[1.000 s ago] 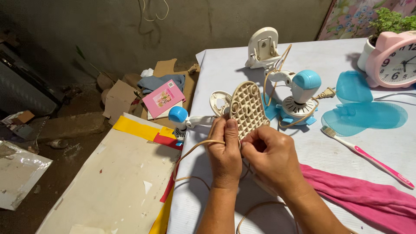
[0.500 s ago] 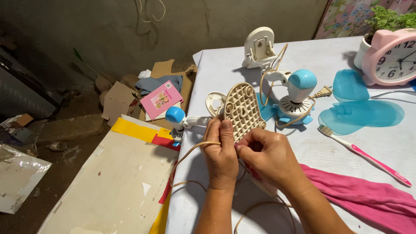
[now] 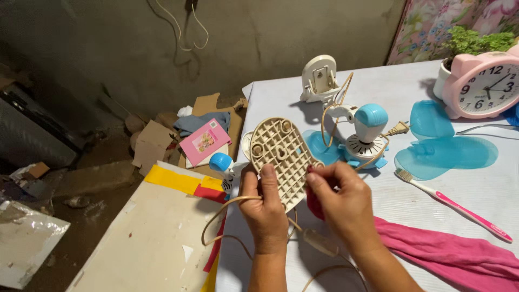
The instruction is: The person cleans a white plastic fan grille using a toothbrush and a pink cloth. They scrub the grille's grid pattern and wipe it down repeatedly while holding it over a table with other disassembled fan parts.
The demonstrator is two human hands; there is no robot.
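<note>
On the floor to the left of the table [image 3: 476, 178] lies a pale board [image 3: 146, 238] with yellow and red sheets at its far edge, and beyond it a pink booklet [image 3: 204, 141] rests on scraps of cardboard. A small fan head with a blue cap [image 3: 222, 164] sits at the table's left edge, just left of the hands.

The left hand [image 3: 265, 208] is closed on the lower edge of a cream grille plate [image 3: 281, 154], thumb pressed on its ribbed face, with a tan cord [image 3: 230, 204] looping out from under the fingers and down off the table's side. The plate is held up above the table's near left part, tilted, its ribbed side toward the camera. The right hand [image 3: 343, 203] pinches the plate's right edge between thumb and fingers, and a bit of the pink cloth [image 3: 448, 246] shows under that palm; the cloth trails off across the table to the right.

Behind the plate stands a fan motor with a blue cap [image 3: 366, 132], its cord coiled about it. A cream bracket [image 3: 319, 78] stands further back. Right of the motor lie blue fan blades [image 3: 443, 151] and a pink toothbrush [image 3: 451, 204]. At the table's far right corner a pink clock [image 3: 486, 84] stands in front of a potted plant [image 3: 467, 43].
</note>
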